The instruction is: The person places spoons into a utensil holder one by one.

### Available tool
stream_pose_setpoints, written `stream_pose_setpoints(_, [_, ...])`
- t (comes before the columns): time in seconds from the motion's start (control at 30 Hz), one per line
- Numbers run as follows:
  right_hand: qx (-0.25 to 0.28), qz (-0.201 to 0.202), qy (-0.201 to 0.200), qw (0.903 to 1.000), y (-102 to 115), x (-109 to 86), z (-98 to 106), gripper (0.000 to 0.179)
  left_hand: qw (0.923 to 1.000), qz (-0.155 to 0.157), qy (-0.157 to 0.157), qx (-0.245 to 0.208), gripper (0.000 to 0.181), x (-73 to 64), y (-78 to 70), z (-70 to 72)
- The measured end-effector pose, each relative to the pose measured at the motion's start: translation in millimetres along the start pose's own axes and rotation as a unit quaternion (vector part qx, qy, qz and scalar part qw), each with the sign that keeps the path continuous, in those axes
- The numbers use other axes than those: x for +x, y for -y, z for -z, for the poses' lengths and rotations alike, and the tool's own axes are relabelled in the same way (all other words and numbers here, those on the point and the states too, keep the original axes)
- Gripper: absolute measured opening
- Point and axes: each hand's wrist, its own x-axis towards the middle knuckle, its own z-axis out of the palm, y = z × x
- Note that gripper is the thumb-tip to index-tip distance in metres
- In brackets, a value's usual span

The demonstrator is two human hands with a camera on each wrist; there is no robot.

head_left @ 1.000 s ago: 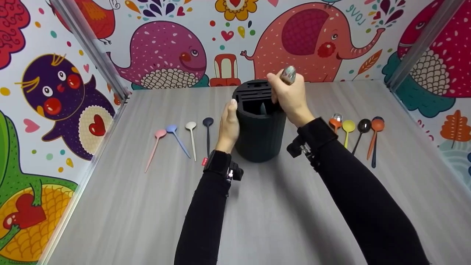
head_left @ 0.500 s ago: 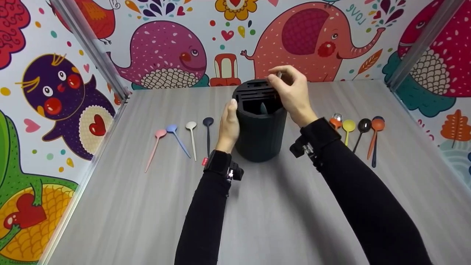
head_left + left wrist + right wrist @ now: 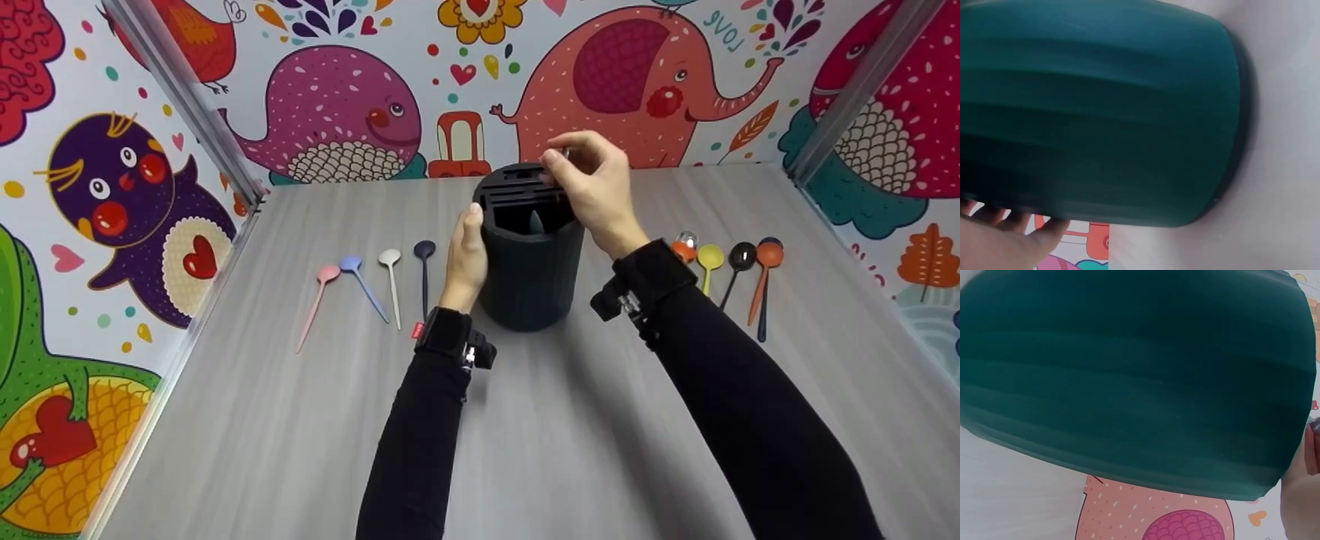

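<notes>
A dark green ribbed knife holder [image 3: 529, 285], round and with a slotted top, stands upright on the table. My left hand [image 3: 466, 255] holds its left side, thumb up near the rim and the other fingers [image 3: 1050, 229] round the far side. Over the right part of the slotted top, my right hand [image 3: 596, 187] pinches a slim utensil handle [image 3: 568, 153], mostly hidden behind the fingers. In the right wrist view only a dark bit of the handle [image 3: 1315, 426] shows at the edge. A grey pointed piece [image 3: 536, 223] stands inside the holder's open front section.
On the left lie a pink spoon [image 3: 326, 274], a blue spoon [image 3: 351, 262], a white spoon [image 3: 390, 256] and a dark spoon [image 3: 424, 248]. Several more spoons lie right, among them a yellow one [image 3: 711, 256] and an orange one [image 3: 769, 255]. Printed walls [image 3: 450, 75] enclose the table.
The speckled handle end that stuck up out of my right fist has sunk down behind the fingers. That hand has shifted from a fist grip to a fingertip pinch. The left hand stays put.
</notes>
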Motion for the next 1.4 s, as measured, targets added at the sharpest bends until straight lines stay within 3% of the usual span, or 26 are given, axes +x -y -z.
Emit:
stream_pose_setpoints(0.17, [-0.006,0.010,-0.001,0.9999,-5.3,-0.6,0.3,0.013,1.0000,-0.003,-0.001,-0.001,0.063,0.4,0.8,-0.5])
stream_pose_setpoints(0.37, [-0.035,-0.014,-0.005,0.9993,-7.7,-1.5,5.2,0.014,0.9999,-0.009,0.001,-0.009,0.062,0.9,0.4,-1.6])
stream_pose_setpoints(0.63, [-0.056,-0.019,-0.008,0.9982,-9.1,-2.4,9.5,0.017,0.9999,0.009,0.006,-0.004,0.064,-0.7,-0.6,-1.1])
stream_pose_setpoints(0.9, [-0.068,-0.033,-0.016,0.9970,-0.2,-11.5,11.7,0.017,0.9999,0.005,0.009,-0.013,0.065,-1.1,1.7,-1.0])
stream_pose_setpoints(1.2, [-0.094,-0.036,-0.031,0.9944,-21.8,-10.2,26.3,0.021,0.9999,0.007,0.011,-0.005,0.064,-1.3,0.2,-0.9])
stream_pose_setpoints(1.4, [-0.125,-0.040,-0.037,0.9907,-24.4,-12.8,34.3,0.021,0.9999,0.003,0.008,-0.007,0.063,-0.4,-1.4,0.1])
